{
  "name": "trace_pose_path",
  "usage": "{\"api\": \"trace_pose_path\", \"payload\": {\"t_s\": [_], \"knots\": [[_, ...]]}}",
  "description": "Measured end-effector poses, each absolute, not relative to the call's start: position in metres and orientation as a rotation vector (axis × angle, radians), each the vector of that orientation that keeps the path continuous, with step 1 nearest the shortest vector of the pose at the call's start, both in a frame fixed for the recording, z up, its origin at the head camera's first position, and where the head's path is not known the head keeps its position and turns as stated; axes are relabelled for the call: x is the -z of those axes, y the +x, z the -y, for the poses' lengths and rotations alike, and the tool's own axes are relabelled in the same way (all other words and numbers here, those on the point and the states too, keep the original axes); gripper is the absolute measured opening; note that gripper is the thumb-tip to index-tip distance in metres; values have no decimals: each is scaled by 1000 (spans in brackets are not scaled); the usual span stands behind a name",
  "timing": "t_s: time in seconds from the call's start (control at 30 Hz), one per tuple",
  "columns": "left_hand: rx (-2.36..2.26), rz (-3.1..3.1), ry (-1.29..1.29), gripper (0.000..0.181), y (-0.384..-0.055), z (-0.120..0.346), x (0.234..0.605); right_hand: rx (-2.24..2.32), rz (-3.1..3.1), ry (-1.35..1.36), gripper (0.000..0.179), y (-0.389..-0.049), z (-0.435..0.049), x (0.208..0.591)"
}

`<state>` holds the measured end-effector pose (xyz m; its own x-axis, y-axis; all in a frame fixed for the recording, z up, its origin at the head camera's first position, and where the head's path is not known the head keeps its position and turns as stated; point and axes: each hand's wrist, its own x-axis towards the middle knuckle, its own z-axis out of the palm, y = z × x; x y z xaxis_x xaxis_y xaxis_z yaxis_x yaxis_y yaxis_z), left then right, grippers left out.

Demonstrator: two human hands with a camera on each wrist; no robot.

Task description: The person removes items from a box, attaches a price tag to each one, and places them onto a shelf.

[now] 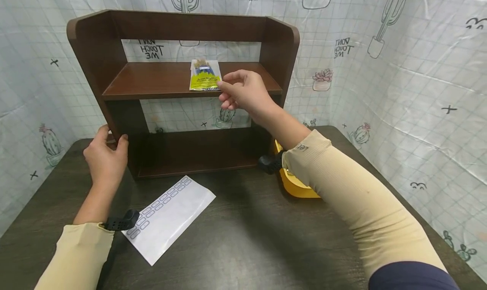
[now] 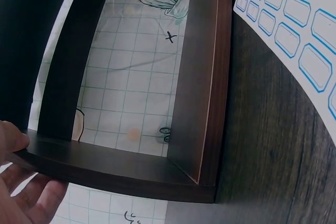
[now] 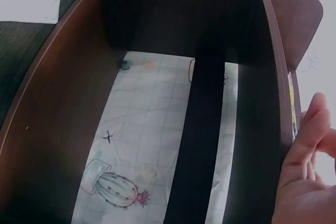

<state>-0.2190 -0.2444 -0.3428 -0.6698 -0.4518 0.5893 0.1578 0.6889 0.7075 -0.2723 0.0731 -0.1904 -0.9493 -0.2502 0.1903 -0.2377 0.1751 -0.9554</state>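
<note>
A dark brown two-tier desktop shelf (image 1: 198, 94) stands on the table. My left hand (image 1: 106, 157) grips its left side panel, with the thumb on one face and the fingers on the other, as the left wrist view (image 2: 26, 182) also shows. On the upper board lies a small clear packet (image 1: 205, 79) with a yellow-green label and blue and tan contents. My right hand (image 1: 247, 91) is at the packet's right edge, its fingers loosely bent and the thumb tip close to the corner. Whether the thumb touches the packet is hard to tell.
A white sheet (image 1: 171, 218) printed with rows of blue-outlined boxes lies on the dark table (image 1: 243, 239) in front of the shelf. Partly behind my right forearm is a yellow container (image 1: 294, 186). Cactus-patterned cloth (image 1: 361, 91) hangs behind and at the sides.
</note>
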Motion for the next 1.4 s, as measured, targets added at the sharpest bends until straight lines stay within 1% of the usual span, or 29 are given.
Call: {"api": "trace_pose_path", "payload": {"t_s": [0.2,0.33,0.43,0.53,0.67,0.93,1.03,1.13,1.4], "knots": [[962,2110,233,28,-219,244,343,1835,-2469,-760,28,-259,-97,202],[958,2112,235,28,-219,244,343,1640,-2507,-992,20,-251,-119,212],[961,2111,227,28,-219,244,342,1469,-2531,-1074,14,-245,-139,220],[961,2104,219,28,-219,245,341,1298,-2584,-1060,12,-243,-161,229],[956,2101,212,27,-219,246,340,1096,-2676,-987,12,-248,-191,240],[971,2115,214,27,-218,244,340,765,-2922,-909,11,-281,-246,263],[975,2114,211,27,-218,245,340,648,-2979,-876,14,-293,-262,273],[976,2117,209,27,-218,246,341,589,-3017,-810,22,-304,-274,283],[968,2136,219,27,-220,245,341,589,-2954,-720,50,-326,-285,299]]}}
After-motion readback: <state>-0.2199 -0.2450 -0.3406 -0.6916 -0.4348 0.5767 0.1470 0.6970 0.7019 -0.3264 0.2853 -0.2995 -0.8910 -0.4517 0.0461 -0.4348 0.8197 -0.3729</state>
